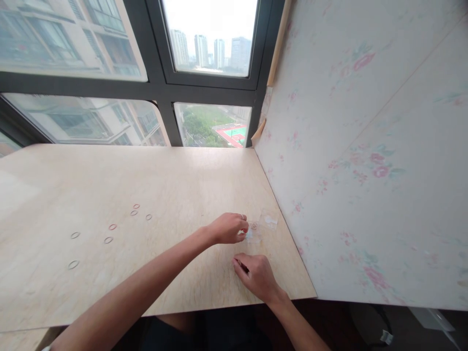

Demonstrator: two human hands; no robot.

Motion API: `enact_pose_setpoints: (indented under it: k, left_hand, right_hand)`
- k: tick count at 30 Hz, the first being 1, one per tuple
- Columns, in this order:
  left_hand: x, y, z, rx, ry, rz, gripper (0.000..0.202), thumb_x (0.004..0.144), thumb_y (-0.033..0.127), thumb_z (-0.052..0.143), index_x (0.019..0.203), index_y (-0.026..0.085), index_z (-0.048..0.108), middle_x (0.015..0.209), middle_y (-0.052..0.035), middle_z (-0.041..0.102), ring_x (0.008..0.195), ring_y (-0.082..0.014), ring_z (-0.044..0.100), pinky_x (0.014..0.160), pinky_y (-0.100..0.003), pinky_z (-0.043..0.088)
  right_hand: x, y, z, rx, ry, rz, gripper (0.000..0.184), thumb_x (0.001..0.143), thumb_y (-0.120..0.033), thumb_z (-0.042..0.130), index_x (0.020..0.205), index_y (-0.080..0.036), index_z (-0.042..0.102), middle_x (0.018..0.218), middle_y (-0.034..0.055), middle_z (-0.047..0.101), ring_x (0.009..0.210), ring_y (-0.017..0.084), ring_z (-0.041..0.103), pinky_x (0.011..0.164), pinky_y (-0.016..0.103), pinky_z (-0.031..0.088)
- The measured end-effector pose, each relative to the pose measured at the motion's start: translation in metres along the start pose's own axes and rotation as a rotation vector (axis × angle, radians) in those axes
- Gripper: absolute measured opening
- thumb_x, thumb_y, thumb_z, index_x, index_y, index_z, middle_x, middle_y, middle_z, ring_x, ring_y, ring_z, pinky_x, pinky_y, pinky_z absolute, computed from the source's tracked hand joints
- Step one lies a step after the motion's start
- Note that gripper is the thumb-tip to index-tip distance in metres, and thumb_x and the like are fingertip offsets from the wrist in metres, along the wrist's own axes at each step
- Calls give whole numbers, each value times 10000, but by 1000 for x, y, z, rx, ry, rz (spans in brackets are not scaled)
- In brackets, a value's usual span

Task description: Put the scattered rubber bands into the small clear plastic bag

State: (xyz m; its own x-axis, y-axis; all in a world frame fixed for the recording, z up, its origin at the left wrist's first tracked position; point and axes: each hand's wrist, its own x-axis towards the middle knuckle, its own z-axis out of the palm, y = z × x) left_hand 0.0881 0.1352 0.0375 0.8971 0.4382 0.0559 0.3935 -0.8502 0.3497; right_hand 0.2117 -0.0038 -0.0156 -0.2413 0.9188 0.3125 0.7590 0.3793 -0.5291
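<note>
My left hand (230, 228), with a ring on one finger, reaches to a small clear plastic box (256, 238). Its fingers are curled down at the box's left side, and what they pinch, if anything, is hidden. A few small reddish bands (254, 225) show inside the box. Closer to me, my right hand (258, 277) rests closed near the table's front edge; its curled fingers hide whatever is in them. Beyond the box lies a clear lid-like piece (269, 220) with a white patch.
Several thin rings, like elastic bands, lie spread on the left of the light table (190, 180), among them a red one (112, 227) and a dark one (73, 264). A floral-papered wall (351, 161) borders the right side. Dark-framed windows (210, 87) stand behind.
</note>
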Motion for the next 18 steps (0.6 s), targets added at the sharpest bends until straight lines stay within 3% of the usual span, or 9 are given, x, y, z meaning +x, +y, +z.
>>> enact_pose_setpoints:
  k: [4,7,11,18]
  left_hand:
    - [-8,0,-9,-83,80,-57,102,755,145,584,776,193,671,818,-17,649,679,-140,576,611,-246,403]
    - [-21,1,-9,-201,218,-151,108,785,147,567,767,184,667,798,-19,643,648,-126,554,613,-247,412]
    - [-50,4,7,-364,415,-277,124,820,147,544,764,180,649,755,-13,631,656,-124,541,654,-258,434]
    - [-125,13,41,-459,556,-453,190,900,177,479,909,187,669,834,-38,633,739,-142,569,671,-259,446]
  right_hand:
    - [0,-1,-1,6,-12,8,293,942,-260,443,773,-179,669,616,19,672,530,128,610,540,219,349]
    - [0,-1,-1,4,-12,16,298,947,-264,439,791,-179,678,603,18,661,524,125,602,539,216,356]
    - [-1,-1,-1,-7,-15,17,307,949,-276,437,787,-180,679,565,5,630,491,120,575,525,220,353]
    - [-3,-3,-1,106,5,30,287,942,-329,471,845,-170,689,632,19,669,522,138,612,544,224,429]
